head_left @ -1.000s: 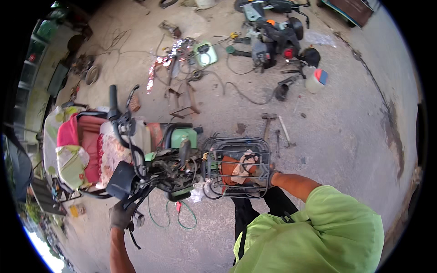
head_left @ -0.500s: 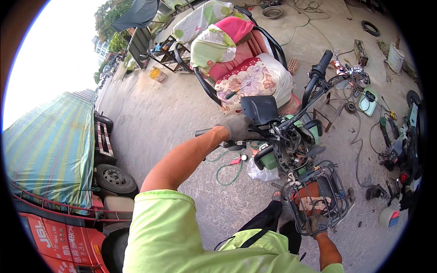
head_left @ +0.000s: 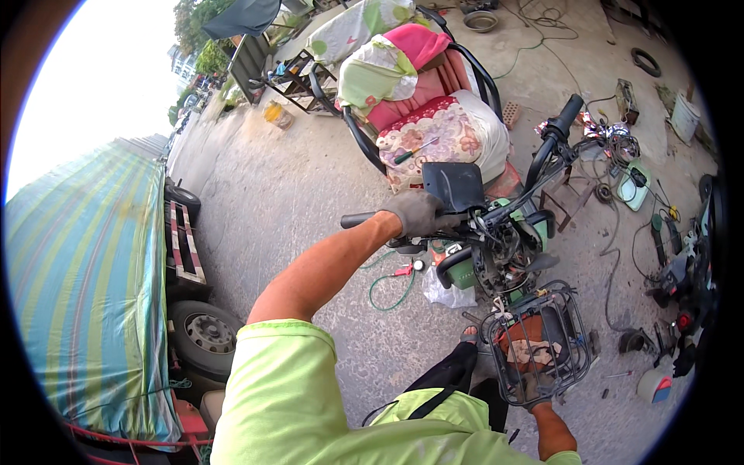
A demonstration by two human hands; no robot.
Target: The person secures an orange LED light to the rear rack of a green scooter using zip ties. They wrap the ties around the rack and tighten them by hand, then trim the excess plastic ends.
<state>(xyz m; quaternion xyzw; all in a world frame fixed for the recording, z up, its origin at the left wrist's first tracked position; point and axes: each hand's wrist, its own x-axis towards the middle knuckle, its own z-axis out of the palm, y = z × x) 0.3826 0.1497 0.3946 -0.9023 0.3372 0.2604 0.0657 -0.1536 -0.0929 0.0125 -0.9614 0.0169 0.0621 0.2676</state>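
Observation:
My left hand (head_left: 415, 213), in a grey glove, is closed around the handlebar (head_left: 448, 222) of a partly stripped electric bike, inboard of its black left grip (head_left: 358, 220). The bike's front is open, with bare wiring (head_left: 496, 252) around its middle. Beside my body, my right hand (head_left: 536, 389), also gloved, holds the near rim of the black wire basket (head_left: 575, 370) at the bike's rear; the wires partly hide its fingers. Inside the basket lie a reddish-brown item (head_left: 521, 335) and a crumpled pale cloth (head_left: 535, 353).
A cloth-covered sofa (head_left: 434, 143) stands beyond the bike, a screwdriver (head_left: 416, 150) on its seat. To the left is a tarp-covered truck (head_left: 93, 271). A green hose (head_left: 395, 304), loose cables (head_left: 616, 232) and another dark vehicle (head_left: 690, 271) lie around the bike.
Most of the scene has shifted slightly right in view. The truck's near wheel appears lower and its red cab has left the picture. Both hands keep their holds.

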